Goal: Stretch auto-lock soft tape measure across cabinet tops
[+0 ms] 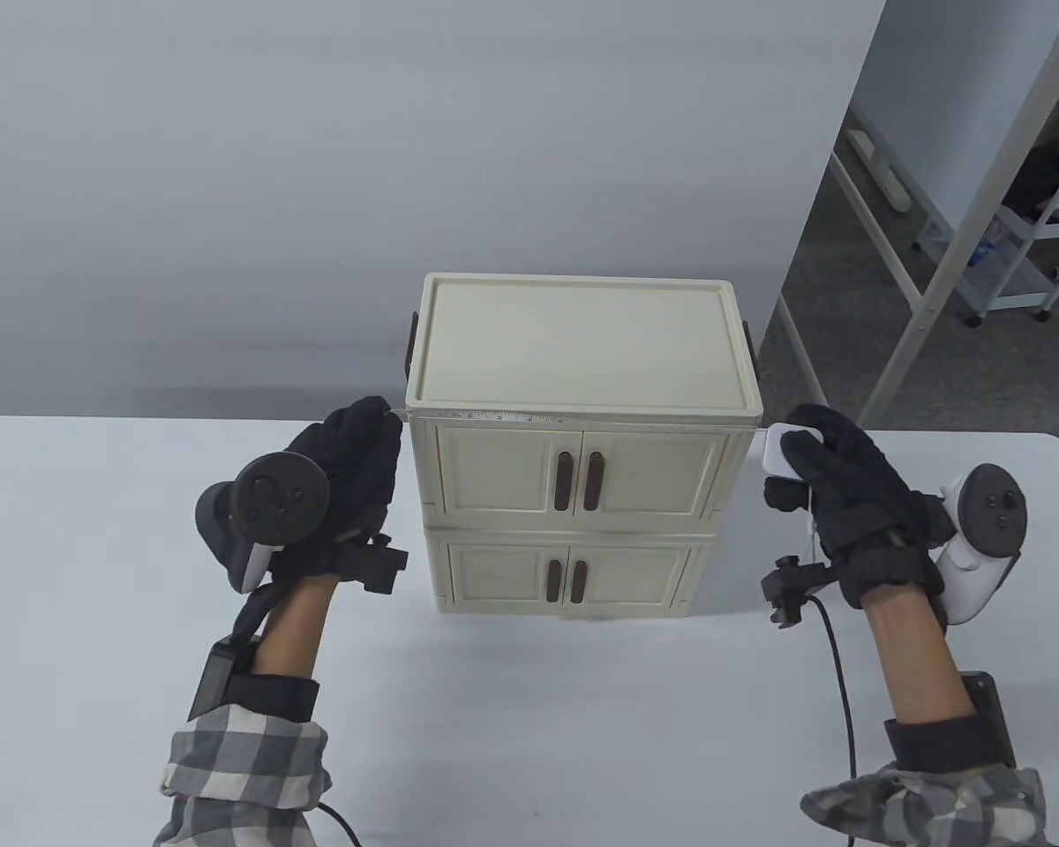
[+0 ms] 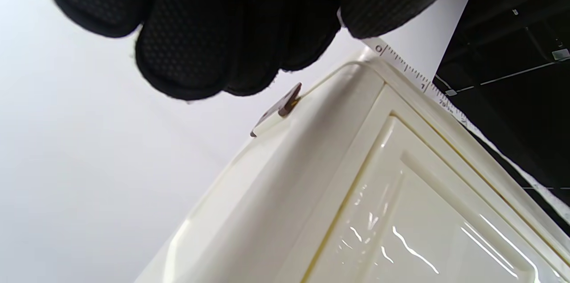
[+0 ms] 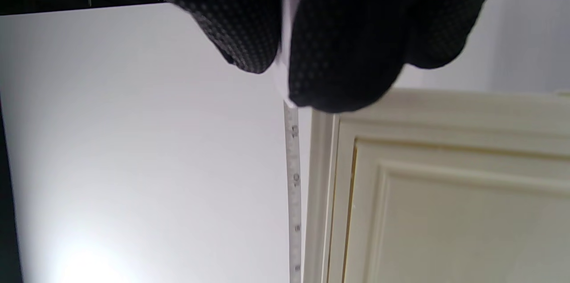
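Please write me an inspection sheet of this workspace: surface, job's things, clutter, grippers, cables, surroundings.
Surface: white table, cabinet stands on it.
Job's things: cream two-tier cabinet, doors closed; soft tape stretched along the top front edge; white tape case beside the right corner.
Clutter: nothing seen.
Grippers: left hand pinches the tape's zero end at the left corner; right hand grips the case; fingers close around it.
Cables: black cable runs from the right wrist; another by the left sleeve.
Surroundings: grey wall; metal frame and wheeled cart at right.
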The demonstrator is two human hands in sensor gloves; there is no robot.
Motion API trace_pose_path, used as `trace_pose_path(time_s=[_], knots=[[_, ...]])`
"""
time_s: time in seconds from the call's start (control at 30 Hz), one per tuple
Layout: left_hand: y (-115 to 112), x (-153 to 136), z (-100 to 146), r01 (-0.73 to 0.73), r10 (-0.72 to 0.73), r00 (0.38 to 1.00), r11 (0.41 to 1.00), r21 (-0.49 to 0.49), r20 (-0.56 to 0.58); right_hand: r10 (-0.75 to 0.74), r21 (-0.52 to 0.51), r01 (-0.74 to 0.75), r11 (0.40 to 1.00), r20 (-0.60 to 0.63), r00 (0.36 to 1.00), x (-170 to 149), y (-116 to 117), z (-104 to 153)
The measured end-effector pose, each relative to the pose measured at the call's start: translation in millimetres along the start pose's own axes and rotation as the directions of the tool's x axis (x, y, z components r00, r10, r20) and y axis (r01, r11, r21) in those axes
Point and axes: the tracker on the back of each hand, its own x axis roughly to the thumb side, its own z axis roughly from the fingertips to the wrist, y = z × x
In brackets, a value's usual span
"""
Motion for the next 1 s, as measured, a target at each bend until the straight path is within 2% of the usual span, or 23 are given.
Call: trace_pose_path(time_s=[0.17,0.37,0.77,0.87,1.0], knots=[[-6.5,8.3,0.6,0.011,-0.011,1.000,1.000,0.004,0.004,0.029,0.011,-0.029,1.000,-0.026,0.999,-0.3,-6.9,-7.6],[-5.3,8.2,0.4,0.008,-0.008,1.000,1.000,0.002,-0.004,0.001,0.048,0.002,0.999,-0.063,0.998,-6.1,0.8,-11.4],[-3.9,6.5,2.8,-0.014,0.013,0.999,1.000,-0.010,-0.043,-0.014,0.036,0.016,0.999,-0.058,0.998,-5.8,5.5,-13.4],[-4.7,7.4,7.6,-0.019,0.018,0.999,1.000,-0.015,-0.027,-0.029,0.061,0.032,0.998,-0.045,0.999,-6.5,6.8,-10.8],[-5.3,6.1,19.5,-0.032,0.032,0.999,0.999,-0.024,-0.003,0.024,0.074,-0.024,0.997,0.000,1.000,-7.4,10.6,-3.3]])
